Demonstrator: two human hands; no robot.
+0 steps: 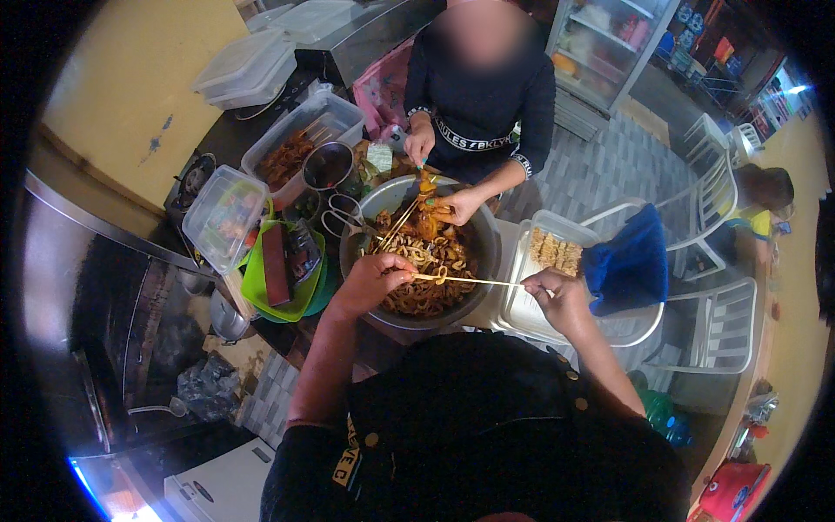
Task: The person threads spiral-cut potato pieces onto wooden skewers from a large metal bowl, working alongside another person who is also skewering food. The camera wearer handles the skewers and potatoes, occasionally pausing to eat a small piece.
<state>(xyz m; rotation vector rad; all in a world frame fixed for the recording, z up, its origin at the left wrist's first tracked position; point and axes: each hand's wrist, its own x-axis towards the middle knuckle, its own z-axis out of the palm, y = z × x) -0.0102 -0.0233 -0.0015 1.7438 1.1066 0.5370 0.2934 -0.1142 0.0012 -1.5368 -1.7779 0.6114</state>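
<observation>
Over a large round metal basin (486, 261) of sauced meat pieces, my left hand (373, 282) pinches a pale curled strip of meat (430, 276) at one end of a bamboo skewer (486, 282). The skewer's other end is between the fingertips of my right hand (556, 295), to the right of the basin. Several bare skewers (396, 225) lean in the basin, with scissors (344, 214) at its left rim. Opposite me, a co-worker's hands (460, 206) hold a sauced piece of meat (427, 189) above the same basin.
At right, a clear plastic tray (515, 313) holds filled skewers (554, 251), beside a blue cloth (626, 261) on a white plastic chair (652, 313). At left stand a plastic tub (355, 117) of skewered meat, a dark bowl (328, 166), a lidded container (225, 218) and a green basket (303, 307).
</observation>
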